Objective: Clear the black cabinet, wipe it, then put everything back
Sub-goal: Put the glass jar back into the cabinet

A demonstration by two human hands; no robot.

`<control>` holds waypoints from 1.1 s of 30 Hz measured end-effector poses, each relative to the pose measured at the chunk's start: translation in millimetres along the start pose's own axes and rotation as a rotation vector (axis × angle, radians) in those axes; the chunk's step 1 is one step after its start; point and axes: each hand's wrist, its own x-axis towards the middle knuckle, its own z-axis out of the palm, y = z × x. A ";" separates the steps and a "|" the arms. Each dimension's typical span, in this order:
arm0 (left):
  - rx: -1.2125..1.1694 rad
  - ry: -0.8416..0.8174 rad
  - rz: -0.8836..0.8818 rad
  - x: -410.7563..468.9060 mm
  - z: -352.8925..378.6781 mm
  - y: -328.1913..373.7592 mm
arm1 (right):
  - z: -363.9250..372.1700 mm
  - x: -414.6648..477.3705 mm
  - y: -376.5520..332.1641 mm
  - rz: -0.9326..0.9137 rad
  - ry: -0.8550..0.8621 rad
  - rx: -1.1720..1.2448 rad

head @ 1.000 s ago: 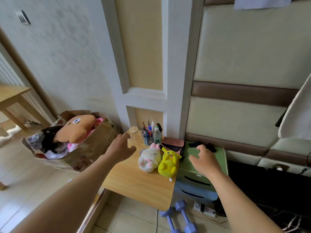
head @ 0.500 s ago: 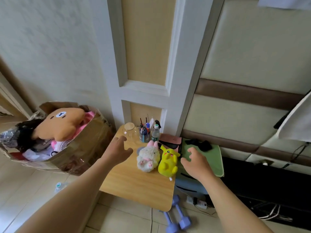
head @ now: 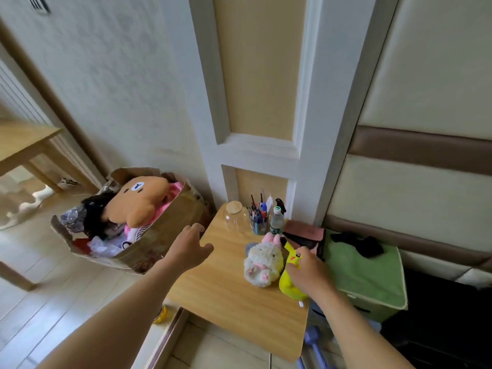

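Pale textured wall on L w/ a vent up top, then a white-framed panel w/ yellow-beige insets; on R, cream padded panels split by brown bands. Floor is light wood planks, brightest at far L. Light-wood table at far L; a light-wood worktop sits against the white panel.

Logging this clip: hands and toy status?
Left hand open over light wooden tabletop. Right hand grips yellow plush toy. White fluffy plush bunny right beside it.
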 end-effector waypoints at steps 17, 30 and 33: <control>-0.082 -0.287 -0.024 284.6 56.6 -98.0 | 186.0 201.9 -86.5 0.368 -0.208 0.089; -0.199 -0.455 0.060 441.4 168.5 -105.8 | 256.7 362.2 -95.7 0.487 -0.283 0.204; -0.229 -0.490 0.092 457.4 192.2 -108.7 | 277.7 396.0 -87.8 0.483 -0.296 0.228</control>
